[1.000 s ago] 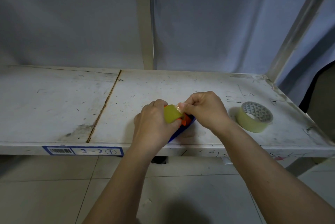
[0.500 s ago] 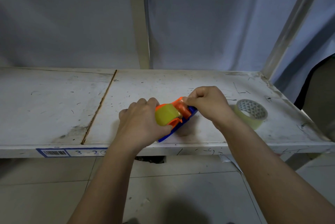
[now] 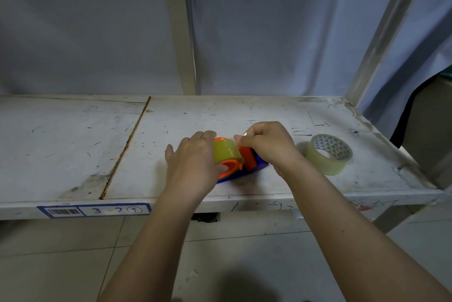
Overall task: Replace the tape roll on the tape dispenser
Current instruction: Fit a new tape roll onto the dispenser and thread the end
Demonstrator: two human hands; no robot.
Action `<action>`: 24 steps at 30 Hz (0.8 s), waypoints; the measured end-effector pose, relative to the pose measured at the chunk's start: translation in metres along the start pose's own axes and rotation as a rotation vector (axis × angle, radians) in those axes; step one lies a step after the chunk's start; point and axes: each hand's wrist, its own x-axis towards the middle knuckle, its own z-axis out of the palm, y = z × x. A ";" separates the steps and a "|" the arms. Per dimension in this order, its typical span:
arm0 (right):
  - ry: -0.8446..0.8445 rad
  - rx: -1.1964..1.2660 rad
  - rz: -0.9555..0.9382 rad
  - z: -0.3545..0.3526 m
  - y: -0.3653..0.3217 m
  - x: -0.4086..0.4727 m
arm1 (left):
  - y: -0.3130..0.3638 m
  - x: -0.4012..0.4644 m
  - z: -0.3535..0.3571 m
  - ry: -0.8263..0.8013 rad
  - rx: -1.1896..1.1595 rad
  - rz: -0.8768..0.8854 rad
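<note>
Head cam: your left hand grips the dispenser with its roll on the shelf, right hand pinching the tape end, spare roll just right.

The shelf looks like white painted metal, matt, scuffed and scratched, with a rusty seam. The tape dispenser is glossy orange and blue plastic; its tape roll and the spare roll are shiny, translucent yellowish film.

A blue-bordered label stuck on the front edge of the shelf, toward its left end, reads "3-2" with a circled up arrow; a barcode sits at its left.
</note>
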 end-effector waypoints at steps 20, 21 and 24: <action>-0.034 -0.137 0.172 -0.009 0.031 0.024 | -0.012 0.002 0.000 -0.089 -0.019 -0.133; -0.034 -0.130 0.186 -0.007 0.031 0.024 | -0.012 0.003 -0.001 -0.101 -0.012 -0.143; -0.037 -0.164 0.210 -0.003 0.033 0.024 | -0.010 0.005 -0.002 -0.138 0.047 -0.121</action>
